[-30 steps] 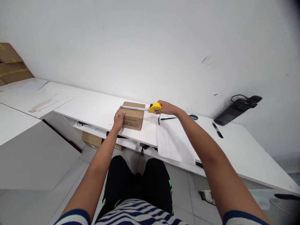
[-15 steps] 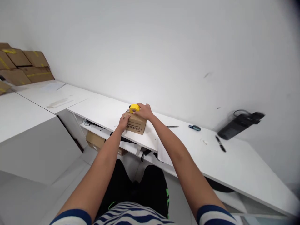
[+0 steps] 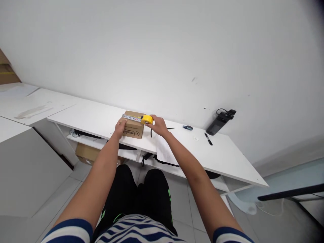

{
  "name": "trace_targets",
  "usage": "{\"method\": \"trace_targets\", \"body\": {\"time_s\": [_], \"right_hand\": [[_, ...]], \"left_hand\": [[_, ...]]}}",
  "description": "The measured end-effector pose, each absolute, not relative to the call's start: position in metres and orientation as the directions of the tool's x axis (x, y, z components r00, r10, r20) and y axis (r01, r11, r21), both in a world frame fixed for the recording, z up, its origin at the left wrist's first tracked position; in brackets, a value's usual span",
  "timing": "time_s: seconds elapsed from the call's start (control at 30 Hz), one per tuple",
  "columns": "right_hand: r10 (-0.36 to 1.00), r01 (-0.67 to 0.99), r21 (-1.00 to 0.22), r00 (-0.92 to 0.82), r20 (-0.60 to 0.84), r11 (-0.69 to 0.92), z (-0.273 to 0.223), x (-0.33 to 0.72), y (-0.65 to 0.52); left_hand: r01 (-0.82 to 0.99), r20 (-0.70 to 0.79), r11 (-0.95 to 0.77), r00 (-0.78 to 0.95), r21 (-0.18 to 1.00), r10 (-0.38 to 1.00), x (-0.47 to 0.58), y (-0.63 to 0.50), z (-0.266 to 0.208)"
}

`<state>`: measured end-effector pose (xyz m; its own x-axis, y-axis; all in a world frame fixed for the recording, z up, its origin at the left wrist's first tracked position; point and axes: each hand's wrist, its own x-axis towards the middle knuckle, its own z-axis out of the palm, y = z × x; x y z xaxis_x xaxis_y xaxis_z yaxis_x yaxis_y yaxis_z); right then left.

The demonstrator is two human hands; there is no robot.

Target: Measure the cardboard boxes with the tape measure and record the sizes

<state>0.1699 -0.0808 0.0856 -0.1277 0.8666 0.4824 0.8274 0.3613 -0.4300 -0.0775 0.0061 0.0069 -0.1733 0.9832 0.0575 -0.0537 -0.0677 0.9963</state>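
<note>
Tape measure (image 3: 146,119) has moved from close beside our left hand (image 3: 120,127) to carton's (image 3: 133,132) three o'clock edge since half a second ago; marked blade (image 3: 131,117) now stretches over carton top. Our right hand (image 3: 158,125) grips tape measure, closed around its case. Left hand holds carton's nine o'clock end; cannot tell whether it touches blade tip. Carton rests on white bench (image 3: 96,111), twelve o'clock from us. White cloth (image 3: 164,148) at carton's four o'clock; black bottle (image 3: 216,126) well apart at three o'clock, dark pen (image 3: 208,138) near it.
</note>
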Motion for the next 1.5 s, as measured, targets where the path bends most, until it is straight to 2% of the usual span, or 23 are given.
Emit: {"method": "trace_targets", "body": {"time_s": [0.3,0.47,0.7,0.87,1.0,1.1,1.17,1.23,1.3,1.37,1.43,1.5], "right_hand": [[0.873,0.812,-0.470,-0.096,0.479,0.347,0.078,0.164,-0.064],[0.846,0.773,-0.475,-0.146,0.513,0.421,0.083,0.134,-0.038],[0.849,0.661,-0.593,-0.133,0.511,0.460,0.110,0.071,-0.008],[0.748,0.509,-0.670,0.074,0.660,0.541,0.136,0.097,-0.022],[0.707,0.410,-0.742,0.267,0.654,0.531,0.127,0.164,-0.057],[0.644,0.214,-0.810,0.511,0.569,0.545,0.109,0.212,-0.087],[0.583,0.010,-0.824,0.702,0.409,0.566,0.094,0.239,-0.107],[0.553,-0.220,-0.778,0.811,0.188,0.588,0.077,0.264,-0.128],[0.574,-0.433,-0.665,0.819,-0.008,0.608,0.056,0.285,-0.150],[0.623,-0.583,-0.530,0.772,-0.125,0.616,0.033,0.301,-0.172],[0.678,-0.664,-0.430,0.720,-0.146,0.612,0.009,0.309,-0.192],[0.725,-0.700,-0.379,0.681,-0.101,0.605,-0.012,0.310,-0.206]], "left_hand": [[-0.028,0.061,-0.065,-0.128,0.997,0.990,-0.079,0.008,0.005],[-0.076,0.109,-0.113,-0.057,0.991,0.992,-0.084,0.007,-0.004],[-0.111,0.113,-0.115,-0.017,0.987,0.993,-0.089,-0.004,-0.006],[-0.140,0.148,-0.151,-0.031,0.978,0.988,-0.085,-0.004,-0.003],[-0.166,0.081,-0.089,-0.059,0.982,0.995,-0.080,0.005,0.002],[-0.239,0.052,-0.057,-0.026,0.969,0.998,-0.081,0.017,0.005],[-0.295,0.053,-0.054,-0.009,0.954,0.999,-0.082,0.025,0.007],[-0.320,0.043,-0.049,-0.027,0.946,0.999,-0.082,0.030,0.009],[-0.301,0.028,-0.045,-0.063,0.952,0.998,-0.080,0.030,0.010],[-0.254,0.020,-0.046,-0.104,0.966,0.994,-0.074,0.027,0.012],[-0.209,0.023,-0.054,-0.148,0.976,0.989,-0.068,0.022,0.014],[-0.176,0.024,-0.053,-0.164,0.983,0.986,-0.061,0.022,0.017]]}}
